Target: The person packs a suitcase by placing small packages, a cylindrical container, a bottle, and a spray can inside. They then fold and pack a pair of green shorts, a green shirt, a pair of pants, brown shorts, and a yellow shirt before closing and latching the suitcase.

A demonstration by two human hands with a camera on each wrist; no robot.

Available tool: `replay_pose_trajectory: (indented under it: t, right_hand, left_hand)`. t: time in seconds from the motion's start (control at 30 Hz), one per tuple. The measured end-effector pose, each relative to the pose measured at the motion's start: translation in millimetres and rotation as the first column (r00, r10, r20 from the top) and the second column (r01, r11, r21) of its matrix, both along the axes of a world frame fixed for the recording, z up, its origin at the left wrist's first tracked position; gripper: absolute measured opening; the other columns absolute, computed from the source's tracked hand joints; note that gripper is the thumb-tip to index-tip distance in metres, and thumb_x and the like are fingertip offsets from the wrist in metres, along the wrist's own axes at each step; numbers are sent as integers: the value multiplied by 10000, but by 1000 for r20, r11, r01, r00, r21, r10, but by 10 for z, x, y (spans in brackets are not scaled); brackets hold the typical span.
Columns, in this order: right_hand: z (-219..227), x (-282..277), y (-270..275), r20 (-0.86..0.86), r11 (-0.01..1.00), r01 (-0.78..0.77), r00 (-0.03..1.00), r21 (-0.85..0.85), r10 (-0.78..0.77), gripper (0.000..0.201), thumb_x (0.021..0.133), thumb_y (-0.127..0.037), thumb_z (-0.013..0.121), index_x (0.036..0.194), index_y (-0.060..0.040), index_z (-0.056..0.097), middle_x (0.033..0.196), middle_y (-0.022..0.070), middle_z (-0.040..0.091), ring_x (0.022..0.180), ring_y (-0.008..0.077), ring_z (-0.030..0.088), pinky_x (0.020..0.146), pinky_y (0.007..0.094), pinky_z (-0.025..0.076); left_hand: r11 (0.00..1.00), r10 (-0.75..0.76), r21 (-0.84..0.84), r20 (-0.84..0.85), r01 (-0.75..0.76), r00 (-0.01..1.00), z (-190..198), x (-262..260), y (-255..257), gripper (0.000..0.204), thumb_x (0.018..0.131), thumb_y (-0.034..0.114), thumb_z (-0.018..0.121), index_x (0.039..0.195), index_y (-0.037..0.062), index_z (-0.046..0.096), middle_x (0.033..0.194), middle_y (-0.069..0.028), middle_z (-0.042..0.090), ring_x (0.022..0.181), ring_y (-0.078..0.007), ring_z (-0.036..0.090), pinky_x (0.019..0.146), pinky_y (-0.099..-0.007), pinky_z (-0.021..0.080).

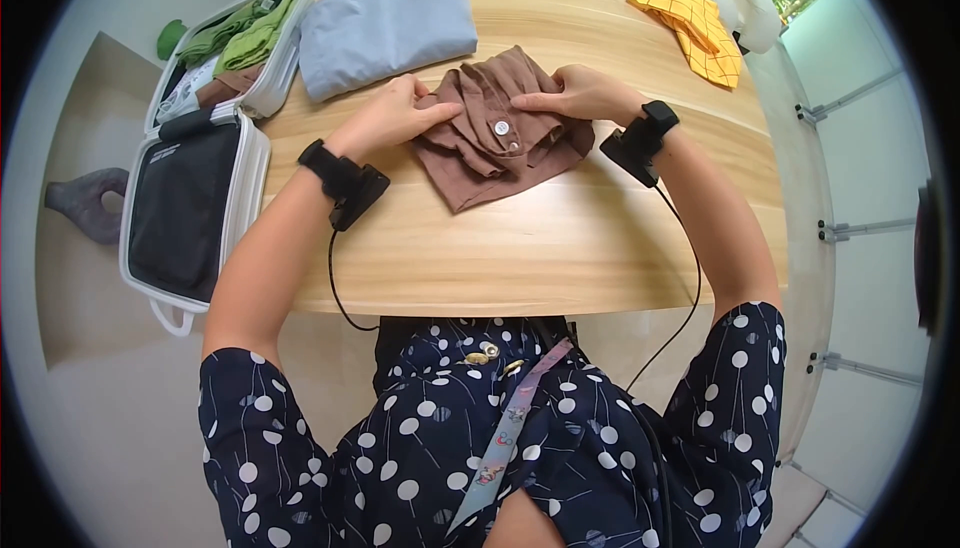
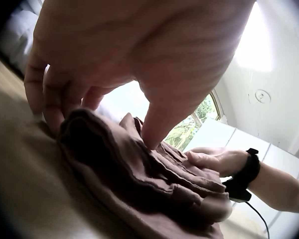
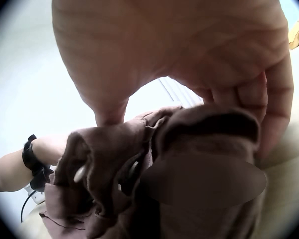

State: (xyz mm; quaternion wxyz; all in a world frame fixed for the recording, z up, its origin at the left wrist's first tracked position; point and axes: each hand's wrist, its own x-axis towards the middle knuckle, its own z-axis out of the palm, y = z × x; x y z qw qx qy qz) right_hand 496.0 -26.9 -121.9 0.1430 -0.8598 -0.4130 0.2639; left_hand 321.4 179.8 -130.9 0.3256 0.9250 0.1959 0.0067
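A brown garment with white buttons lies bunched on the wooden table, its lower edge spread toward the person. The left hand grips its left side, thumb on top; in the left wrist view the fingers of that hand reach behind the folds of brown cloth. On the garment's right side the right hand pinches the cloth, thumb near the buttons. The right wrist view shows this hand with its thumb and fingers around the folded fabric.
A folded blue-grey cloth lies behind the left hand. An open white case at the left holds green, white and brown clothes. A yellow checked cloth is at the table's back right. Cables hang from both wrist cameras.
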Motion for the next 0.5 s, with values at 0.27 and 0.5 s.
replay_pose_trajectory:
  t: [0.27, 0.5]
  right_hand:
    - [-146, -145, 44, -217, 837, 27, 970, 547, 110, 426, 766, -302, 731, 1011, 18, 591, 804, 137, 635, 718, 219, 592, 666, 341, 465]
    - [192, -872, 72, 482, 913, -262, 872, 312, 86, 247, 803, -77, 576, 1007, -38, 442, 818, 198, 613, 774, 372, 606, 655, 478, 464]
  left_hand:
    - [737, 27, -676, -16, -30, 1000, -45, 49, -34, 349, 882, 290, 615, 1076, 1, 595, 883, -93, 669, 800, -132, 624, 777, -291, 506]
    - [114, 188, -992, -35, -57, 981, 159, -126, -317, 303, 988, 213, 369, 1103, -7, 543, 1014, -141, 650, 943, -253, 632, 880, -401, 520]
